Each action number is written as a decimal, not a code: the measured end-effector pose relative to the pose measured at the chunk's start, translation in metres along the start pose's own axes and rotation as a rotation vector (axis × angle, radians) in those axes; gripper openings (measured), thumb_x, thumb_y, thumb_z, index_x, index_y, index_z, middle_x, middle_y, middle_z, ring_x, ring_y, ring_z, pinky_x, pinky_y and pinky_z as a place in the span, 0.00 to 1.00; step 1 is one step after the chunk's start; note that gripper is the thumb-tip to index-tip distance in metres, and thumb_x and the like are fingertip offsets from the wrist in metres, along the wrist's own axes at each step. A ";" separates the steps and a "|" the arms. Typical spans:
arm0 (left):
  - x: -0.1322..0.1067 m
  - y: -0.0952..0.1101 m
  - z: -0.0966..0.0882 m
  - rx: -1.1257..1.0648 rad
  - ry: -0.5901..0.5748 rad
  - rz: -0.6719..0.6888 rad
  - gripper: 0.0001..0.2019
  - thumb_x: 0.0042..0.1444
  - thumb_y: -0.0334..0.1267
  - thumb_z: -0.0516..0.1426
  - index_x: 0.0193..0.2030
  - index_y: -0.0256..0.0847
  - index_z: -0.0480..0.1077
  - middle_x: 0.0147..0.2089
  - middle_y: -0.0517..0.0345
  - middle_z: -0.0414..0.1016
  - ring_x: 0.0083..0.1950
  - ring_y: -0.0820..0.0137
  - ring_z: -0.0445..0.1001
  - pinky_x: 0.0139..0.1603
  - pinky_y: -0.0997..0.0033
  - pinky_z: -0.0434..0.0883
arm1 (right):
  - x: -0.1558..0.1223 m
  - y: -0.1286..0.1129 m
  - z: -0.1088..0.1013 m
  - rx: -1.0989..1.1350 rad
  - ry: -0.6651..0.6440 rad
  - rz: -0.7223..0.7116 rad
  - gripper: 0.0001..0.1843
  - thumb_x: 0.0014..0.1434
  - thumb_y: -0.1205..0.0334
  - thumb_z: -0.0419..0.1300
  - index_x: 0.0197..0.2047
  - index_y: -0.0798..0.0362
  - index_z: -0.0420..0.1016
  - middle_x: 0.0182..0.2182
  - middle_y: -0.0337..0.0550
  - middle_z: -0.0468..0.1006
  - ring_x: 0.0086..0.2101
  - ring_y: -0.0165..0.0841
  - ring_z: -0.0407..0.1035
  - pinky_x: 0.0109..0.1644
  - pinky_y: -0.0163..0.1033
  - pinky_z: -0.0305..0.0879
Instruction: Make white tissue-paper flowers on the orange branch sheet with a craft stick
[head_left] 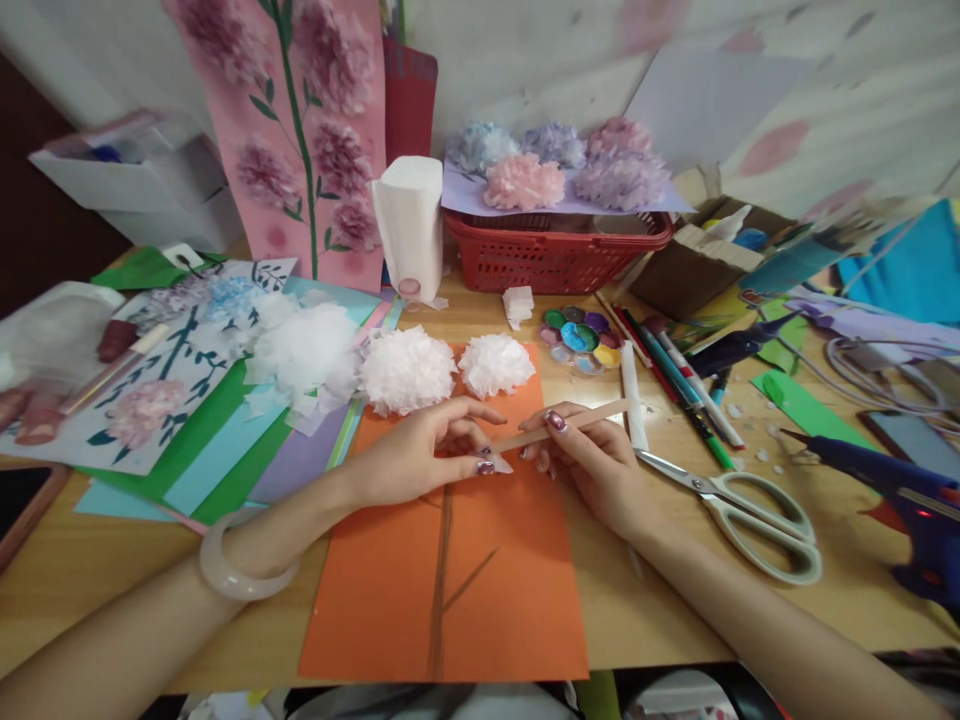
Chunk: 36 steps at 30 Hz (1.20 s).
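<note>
An orange paper sheet (465, 570) with a drawn brown stem and branches lies on the wooden table in front of me. Two white tissue-paper flowers (406, 368) (496, 364) sit at its top edge. My left hand (424, 455) rests on the sheet, its fingers pinched on a small white scrap of tissue. My right hand (589, 458) grips a thin wooden stick (570, 425) whose tip reaches the scrap between the two hands.
Scissors (739, 505) lie right of the sheet, a blue glue gun (900, 495) farther right. A paint palette (581, 338), markers, a red basket (555, 250) with tissue flowers and a white tissue stack (411, 225) stand behind. Coloured papers and loose tissue cover the left.
</note>
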<state>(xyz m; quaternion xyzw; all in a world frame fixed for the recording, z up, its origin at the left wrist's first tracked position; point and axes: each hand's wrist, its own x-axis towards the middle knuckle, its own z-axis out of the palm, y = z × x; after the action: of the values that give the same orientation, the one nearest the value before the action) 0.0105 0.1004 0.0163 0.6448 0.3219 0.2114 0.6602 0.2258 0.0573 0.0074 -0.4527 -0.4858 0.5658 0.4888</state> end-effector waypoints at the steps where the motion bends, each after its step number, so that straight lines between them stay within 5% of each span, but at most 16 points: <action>1: 0.000 0.000 0.000 -0.004 0.005 -0.002 0.18 0.56 0.34 0.60 0.53 0.41 0.65 0.39 0.59 0.80 0.43 0.70 0.77 0.46 0.68 0.69 | 0.001 0.000 0.000 0.045 0.021 -0.011 0.16 0.60 0.48 0.63 0.31 0.52 0.80 0.25 0.40 0.76 0.24 0.29 0.67 0.26 0.35 0.60; 8: -0.001 0.003 -0.001 -0.057 0.011 -0.014 0.17 0.58 0.33 0.58 0.54 0.39 0.65 0.39 0.57 0.80 0.43 0.71 0.77 0.45 0.69 0.71 | 0.008 0.000 -0.003 0.234 0.247 0.015 0.13 0.52 0.51 0.68 0.26 0.52 0.80 0.16 0.36 0.70 0.19 0.26 0.62 0.22 0.33 0.53; 22: -0.001 0.003 0.004 0.054 0.031 0.015 0.13 0.60 0.32 0.54 0.52 0.41 0.68 0.39 0.58 0.79 0.44 0.69 0.77 0.53 0.64 0.70 | 0.002 0.001 -0.004 0.106 0.031 -0.026 0.12 0.63 0.53 0.62 0.32 0.50 0.81 0.24 0.37 0.71 0.24 0.27 0.64 0.29 0.36 0.56; 27: -0.003 0.006 0.006 0.045 0.005 0.016 0.14 0.60 0.30 0.51 0.53 0.41 0.66 0.42 0.54 0.80 0.50 0.67 0.78 0.57 0.62 0.68 | 0.001 0.003 -0.003 0.091 0.026 -0.043 0.12 0.62 0.53 0.63 0.30 0.50 0.79 0.27 0.37 0.73 0.25 0.28 0.64 0.30 0.36 0.56; 31: -0.005 0.008 0.005 0.021 -0.016 -0.035 0.14 0.65 0.38 0.50 0.55 0.41 0.65 0.45 0.50 0.81 0.53 0.65 0.77 0.59 0.59 0.67 | 0.002 0.002 -0.001 0.074 0.037 -0.025 0.13 0.62 0.51 0.62 0.32 0.50 0.79 0.24 0.37 0.71 0.25 0.29 0.63 0.29 0.36 0.55; 36: -0.006 0.008 0.005 0.022 0.006 -0.056 0.15 0.61 0.38 0.55 0.55 0.40 0.64 0.45 0.52 0.81 0.51 0.66 0.78 0.56 0.63 0.69 | 0.003 -0.002 0.003 0.011 0.051 -0.026 0.19 0.61 0.46 0.62 0.28 0.52 0.76 0.23 0.37 0.70 0.25 0.28 0.63 0.29 0.36 0.55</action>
<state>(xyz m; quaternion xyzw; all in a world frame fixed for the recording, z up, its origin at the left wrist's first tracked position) 0.0103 0.0932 0.0253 0.6422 0.3442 0.1911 0.6577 0.2228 0.0599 0.0092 -0.4580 -0.4761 0.5502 0.5108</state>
